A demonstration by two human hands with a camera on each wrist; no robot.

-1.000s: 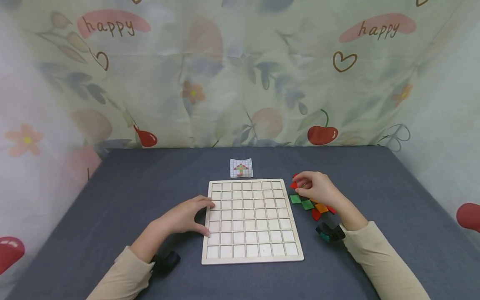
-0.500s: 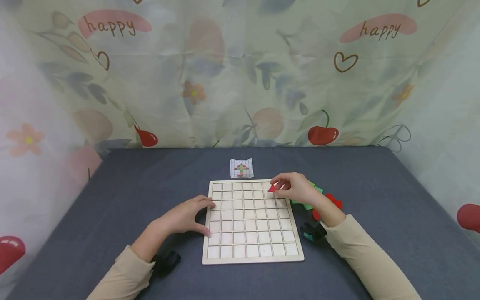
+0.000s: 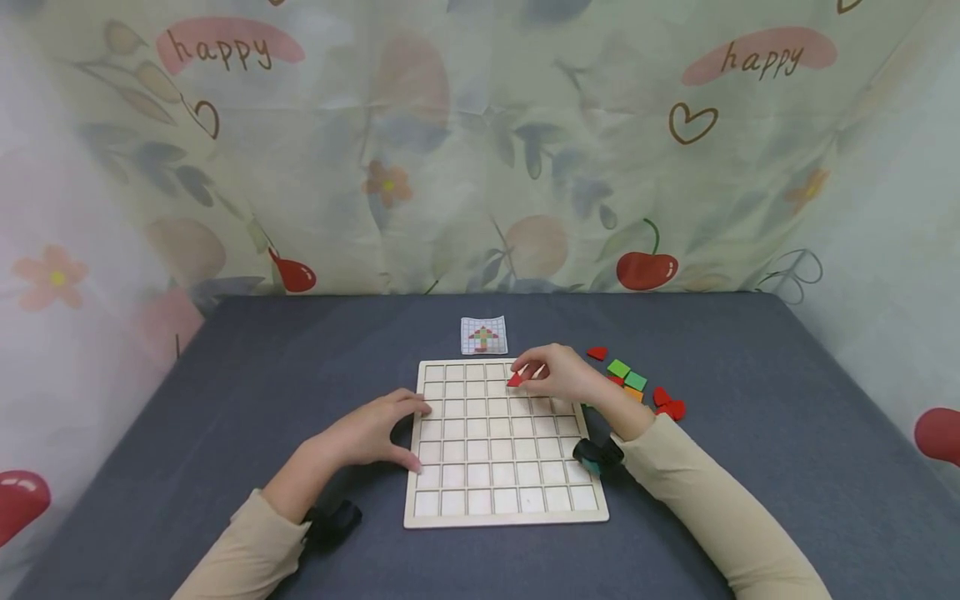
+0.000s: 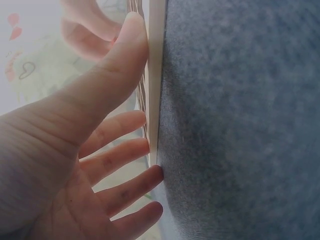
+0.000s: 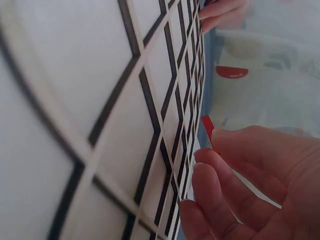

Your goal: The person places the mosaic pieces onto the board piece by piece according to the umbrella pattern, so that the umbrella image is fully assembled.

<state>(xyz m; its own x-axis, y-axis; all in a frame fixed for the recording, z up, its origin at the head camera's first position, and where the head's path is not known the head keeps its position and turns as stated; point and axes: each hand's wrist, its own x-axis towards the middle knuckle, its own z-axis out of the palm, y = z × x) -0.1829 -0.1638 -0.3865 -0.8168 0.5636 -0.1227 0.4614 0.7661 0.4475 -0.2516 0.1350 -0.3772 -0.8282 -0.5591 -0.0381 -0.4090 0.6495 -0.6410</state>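
The board [image 3: 498,475] lies flat — likely stiff and light, best steadied at its edge, where I have the left hand [image 3: 375,429], fingers spread. My right hand [image 3: 557,372] pinches a red tile [image 3: 514,380] over the far side — probably light, hard, best held by its edges.

A red triangle [image 3: 513,381] is held over a pale gridded board [image 3: 499,452] lying flat.
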